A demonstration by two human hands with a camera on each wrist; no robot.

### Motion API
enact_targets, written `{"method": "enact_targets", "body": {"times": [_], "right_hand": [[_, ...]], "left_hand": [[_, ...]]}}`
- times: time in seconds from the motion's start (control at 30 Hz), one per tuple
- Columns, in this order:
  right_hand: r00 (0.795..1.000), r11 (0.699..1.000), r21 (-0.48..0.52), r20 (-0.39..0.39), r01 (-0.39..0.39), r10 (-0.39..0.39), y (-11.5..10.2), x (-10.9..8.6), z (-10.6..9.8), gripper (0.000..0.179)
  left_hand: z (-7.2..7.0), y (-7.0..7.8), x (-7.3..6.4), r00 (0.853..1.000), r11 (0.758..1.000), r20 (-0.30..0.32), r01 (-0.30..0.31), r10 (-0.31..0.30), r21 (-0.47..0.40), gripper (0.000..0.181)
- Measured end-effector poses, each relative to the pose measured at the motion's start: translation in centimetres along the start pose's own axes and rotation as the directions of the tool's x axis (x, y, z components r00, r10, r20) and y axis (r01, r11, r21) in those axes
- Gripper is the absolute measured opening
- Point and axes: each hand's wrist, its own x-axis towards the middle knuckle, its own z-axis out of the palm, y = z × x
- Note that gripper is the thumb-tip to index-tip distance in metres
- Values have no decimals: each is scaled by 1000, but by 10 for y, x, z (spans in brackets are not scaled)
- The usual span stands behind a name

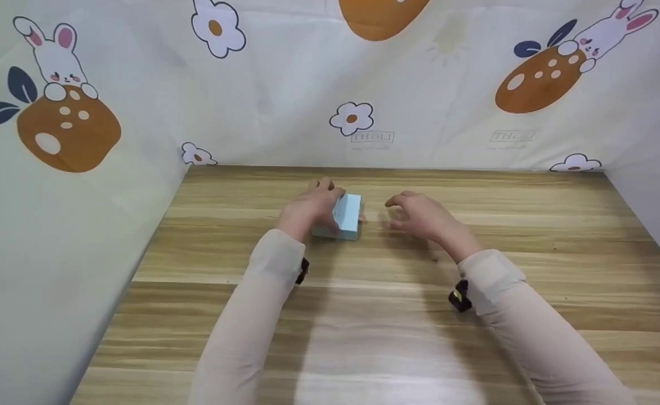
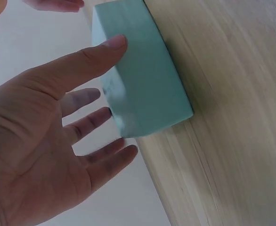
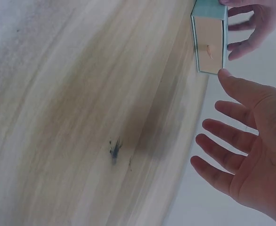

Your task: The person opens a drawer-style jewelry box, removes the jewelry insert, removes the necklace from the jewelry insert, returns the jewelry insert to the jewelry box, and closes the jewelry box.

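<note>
A light blue drawer box (image 1: pixel 348 214) lies on the wooden table. Its peach drawer front (image 3: pixel 208 42), with a small ribbon pull (image 3: pixel 210 51), faces the right hand and is closed. The left hand (image 1: pixel 312 209) holds the box from its left end, the thumb (image 2: pixel 105 51) along the near side and the fingers toward the far side. The far fingertips are partly hidden by the box. To the right of the box, the right hand (image 1: pixel 423 216) hovers apart from it with fingers spread and loosely bent, nothing between them.
The wood-grain table (image 1: pixel 364 337) meets a patterned cloth backdrop (image 1: pixel 285 84) at the back and both sides. A dark mark (image 3: pixel 115 151) shows on the tabletop in the right wrist view. Both forearms come in from the front edge.
</note>
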Motion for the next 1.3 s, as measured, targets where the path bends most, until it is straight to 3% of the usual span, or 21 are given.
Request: {"method": "enact_targets", "body": {"times": [0.4, 0.93, 1.3], "right_hand": [[999, 999, 8, -9, 41, -40, -8, 1, 8, 41], [997, 997, 19, -1, 80, -80, -20, 9, 21, 29], [988, 992, -88, -111, 96, -105, -23, 13, 31, 13]], "left_hand": [[1, 8, -1, 999, 995, 15, -45, 44, 91, 84], [10, 17, -7, 997, 994, -2, -76, 76, 79, 79], [9, 20, -4, 998, 993, 7, -62, 61, 99, 81]]}}
